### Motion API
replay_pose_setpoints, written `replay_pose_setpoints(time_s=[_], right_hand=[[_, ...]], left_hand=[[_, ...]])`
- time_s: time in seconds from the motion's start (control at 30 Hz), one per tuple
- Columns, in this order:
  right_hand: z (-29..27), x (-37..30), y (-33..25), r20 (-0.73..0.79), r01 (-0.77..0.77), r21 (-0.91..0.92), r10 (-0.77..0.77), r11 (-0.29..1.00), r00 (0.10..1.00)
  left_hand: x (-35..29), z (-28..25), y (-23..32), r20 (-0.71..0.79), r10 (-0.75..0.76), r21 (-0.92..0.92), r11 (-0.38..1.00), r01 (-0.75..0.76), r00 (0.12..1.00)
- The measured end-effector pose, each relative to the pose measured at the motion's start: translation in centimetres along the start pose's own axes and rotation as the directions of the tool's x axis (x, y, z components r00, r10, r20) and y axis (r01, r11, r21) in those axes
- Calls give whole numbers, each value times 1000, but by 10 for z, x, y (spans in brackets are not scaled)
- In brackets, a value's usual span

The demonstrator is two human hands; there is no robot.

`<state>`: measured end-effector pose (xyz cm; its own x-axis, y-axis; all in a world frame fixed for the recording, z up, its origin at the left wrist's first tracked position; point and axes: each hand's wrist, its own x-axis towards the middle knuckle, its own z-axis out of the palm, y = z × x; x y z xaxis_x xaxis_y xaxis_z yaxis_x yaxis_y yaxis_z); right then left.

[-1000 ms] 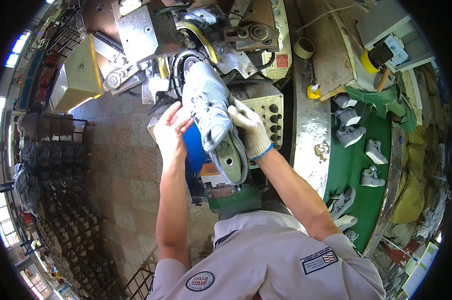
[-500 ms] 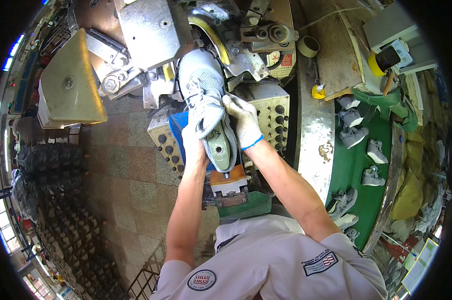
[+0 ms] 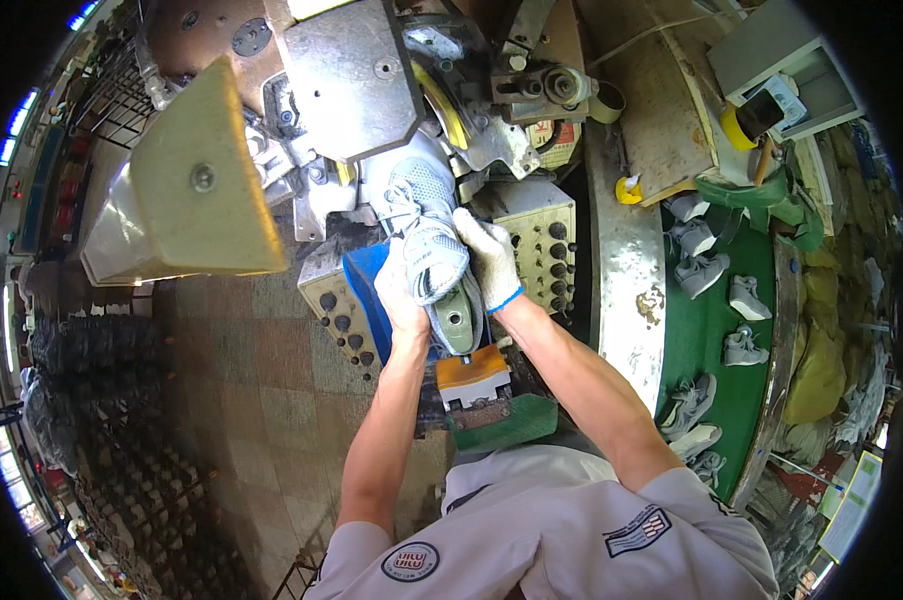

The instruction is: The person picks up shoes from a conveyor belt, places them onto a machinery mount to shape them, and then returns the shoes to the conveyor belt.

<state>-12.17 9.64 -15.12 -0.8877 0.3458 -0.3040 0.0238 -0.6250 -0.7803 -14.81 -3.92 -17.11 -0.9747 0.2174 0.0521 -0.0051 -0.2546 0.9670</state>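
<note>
Factory machinery fills the far side, with a green conveyor belt (image 3: 717, 330) of grey shoes on the right. At the machine's mouth, a grey mesh shoe (image 3: 430, 240) is gripped on both flanks: bare left hand (image 3: 397, 295), gloved right hand (image 3: 492, 262). It looks light, soft in the upper, stiff along the sole; the sides give the surest hold. Its toe is hidden under the metal plates (image 3: 347, 80).
</note>
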Motion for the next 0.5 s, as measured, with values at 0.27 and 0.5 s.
replay_pose_setpoints(time_s=[0.27, 0.5], right_hand=[[1, 4, 1, 58, 141, -69, -137, 988, 989], [-93, -53, -13, -82, 16, -6, -16, 1000, 996]], left_hand=[[1, -8, -2, 70, 113, 140, 983, -122, 991], [-86, -54, -50, -377, -212, 498, 774, 391, 901]])
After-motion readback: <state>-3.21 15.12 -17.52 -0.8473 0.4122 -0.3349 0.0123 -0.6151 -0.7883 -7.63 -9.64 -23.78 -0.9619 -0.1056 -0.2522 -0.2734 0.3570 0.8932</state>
